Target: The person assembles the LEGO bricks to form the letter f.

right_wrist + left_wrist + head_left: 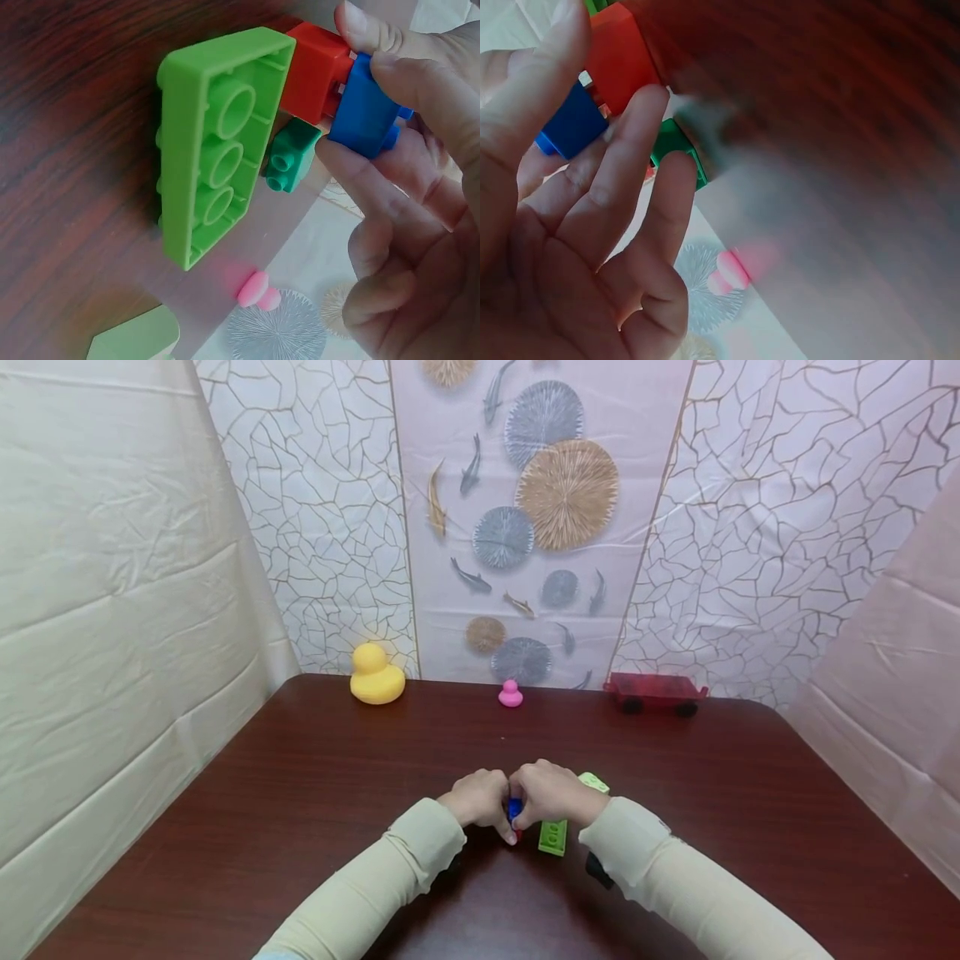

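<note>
Both hands meet near the middle of the table around two joined-looking bricks. My right hand (pixel 558 793) pinches a blue brick (pixel 365 109) between thumb and fingers. Against it sits a red brick (pixel 315 71), its studs turned toward the blue one. My left hand (pixel 480 800) pinches the red brick, thumb on one side and a fingertip at the other in the left wrist view. From above, the hands mostly hide both bricks. Close by the right hand, a long light green brick (pixel 184 150) stands on its side, showing its hollow underside. Beyond the bricks is a small dark green brick (pixel 292 154).
A pale green piece (pixel 592 782) and a black object (pixel 598 870) lie by the right forearm, partly covered. Along the far edge stand a yellow duck (pixel 377 677), a small pink duck (pixel 510 695) and a red wagon (pixel 654 692). Patterned cloth hangs behind.
</note>
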### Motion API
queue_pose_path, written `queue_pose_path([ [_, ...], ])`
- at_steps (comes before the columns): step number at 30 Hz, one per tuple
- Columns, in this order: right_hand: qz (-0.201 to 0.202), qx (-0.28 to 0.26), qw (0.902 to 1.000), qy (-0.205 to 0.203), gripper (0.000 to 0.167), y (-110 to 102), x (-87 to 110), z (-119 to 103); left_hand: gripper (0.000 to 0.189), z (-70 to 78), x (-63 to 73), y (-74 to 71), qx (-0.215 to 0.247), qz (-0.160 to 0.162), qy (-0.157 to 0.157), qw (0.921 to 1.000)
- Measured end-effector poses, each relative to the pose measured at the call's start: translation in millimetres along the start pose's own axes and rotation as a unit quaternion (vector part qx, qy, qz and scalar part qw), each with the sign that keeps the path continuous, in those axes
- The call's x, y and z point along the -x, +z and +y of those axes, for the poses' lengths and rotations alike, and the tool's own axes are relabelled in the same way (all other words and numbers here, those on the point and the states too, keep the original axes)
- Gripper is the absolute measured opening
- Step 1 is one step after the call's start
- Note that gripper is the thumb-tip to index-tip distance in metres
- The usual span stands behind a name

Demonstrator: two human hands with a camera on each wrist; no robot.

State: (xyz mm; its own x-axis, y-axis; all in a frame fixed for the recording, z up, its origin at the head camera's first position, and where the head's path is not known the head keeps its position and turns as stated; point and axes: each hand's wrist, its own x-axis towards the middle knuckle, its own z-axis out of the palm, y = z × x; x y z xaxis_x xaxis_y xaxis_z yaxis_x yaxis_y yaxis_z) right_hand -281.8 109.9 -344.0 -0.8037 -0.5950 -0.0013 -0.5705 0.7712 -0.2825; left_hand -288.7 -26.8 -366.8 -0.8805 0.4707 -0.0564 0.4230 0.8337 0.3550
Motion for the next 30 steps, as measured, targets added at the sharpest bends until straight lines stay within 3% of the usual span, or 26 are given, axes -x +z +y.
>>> queue_pose_path([
  [12, -0.024, -0.045, 0.9979, -0.040, 0.017, 1.2, -1.5, 7.3, 0.023, 1.7, 6.3, -11.3, 0.029, -0.006, 0.003, 0.9995],
  [20, -0.041, -0.081, 0.9954, -0.031, 0.019, 4.3, 1.1, 12.0, 0.024, 4.9, 6.9, -7.6, 0.006, -0.006, 0.007, 0.9999],
  [30, -0.036, -0.086, 0.9957, -0.006, 0.023, 3.3, 0.9, 12.7, 0.025, 4.5, 4.3, -5.1, 0.000, -0.008, -0.002, 1.0000],
])
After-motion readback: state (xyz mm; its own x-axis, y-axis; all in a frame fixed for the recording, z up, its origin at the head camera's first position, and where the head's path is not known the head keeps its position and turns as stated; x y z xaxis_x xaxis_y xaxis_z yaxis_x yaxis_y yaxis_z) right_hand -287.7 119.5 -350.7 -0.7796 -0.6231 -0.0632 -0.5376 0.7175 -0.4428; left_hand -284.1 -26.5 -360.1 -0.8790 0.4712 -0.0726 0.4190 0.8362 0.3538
